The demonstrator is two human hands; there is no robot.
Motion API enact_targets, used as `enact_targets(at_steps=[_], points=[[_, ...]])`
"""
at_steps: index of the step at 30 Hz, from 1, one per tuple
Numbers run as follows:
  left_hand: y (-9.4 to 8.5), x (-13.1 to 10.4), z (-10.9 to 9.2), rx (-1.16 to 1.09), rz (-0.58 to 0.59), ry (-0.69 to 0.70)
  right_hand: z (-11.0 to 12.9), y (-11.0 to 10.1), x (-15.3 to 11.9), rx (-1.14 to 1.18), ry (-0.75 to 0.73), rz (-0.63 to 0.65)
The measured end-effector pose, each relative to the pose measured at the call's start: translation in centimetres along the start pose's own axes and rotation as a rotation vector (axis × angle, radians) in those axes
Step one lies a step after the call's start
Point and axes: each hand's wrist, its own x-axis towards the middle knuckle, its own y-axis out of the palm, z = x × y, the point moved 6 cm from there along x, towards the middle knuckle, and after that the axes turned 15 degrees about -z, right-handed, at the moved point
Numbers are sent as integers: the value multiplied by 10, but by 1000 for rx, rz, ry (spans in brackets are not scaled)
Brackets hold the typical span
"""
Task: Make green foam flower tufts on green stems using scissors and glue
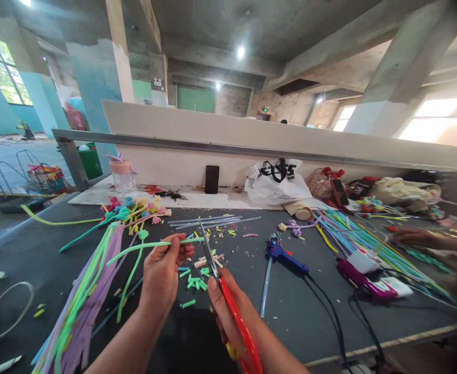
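Between the thumb and fingers of my left hand (166, 270) is a light-green pipe cleaner (134, 251), its short end pointing right. My right hand (232, 306) is closed round red-handled scissors (211, 254). The scissor blades meet the short end of the pipe cleaner; whether they are cutting through it I cannot tell. Below the blades lie several short green cut pieces (197, 282), with pink bits beside them. A second green stem with a knotted tip (143, 235) rests left of my left hand. Farther left lies a bundle of purple and green stems (91, 301).
To the right lies a blue glue gun (288, 257) with its cable. Clear glue sticks (220, 222) lie behind the scraps. At the back stand a phone (211, 179), a jar (123, 179) and a white bag (277, 183). Another person's hand (413, 237) is at far right, near a purple power strip (364, 280).
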Motion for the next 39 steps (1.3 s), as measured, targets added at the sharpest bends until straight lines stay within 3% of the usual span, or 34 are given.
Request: enact_targets(at_steps=[4, 11, 17, 39], points=[[3, -1, 4, 21, 37, -27, 7, 1, -2, -31, -27, 20], [2, 0, 3, 45, 77, -55, 7, -4, 0, -106, -34, -80], [0, 2, -2, 23, 14, -39, 5, -3, 0, -102, -48, -79], [3, -3, -1, 73, 51, -2, 12, 0, 0, -93, -63, -59]])
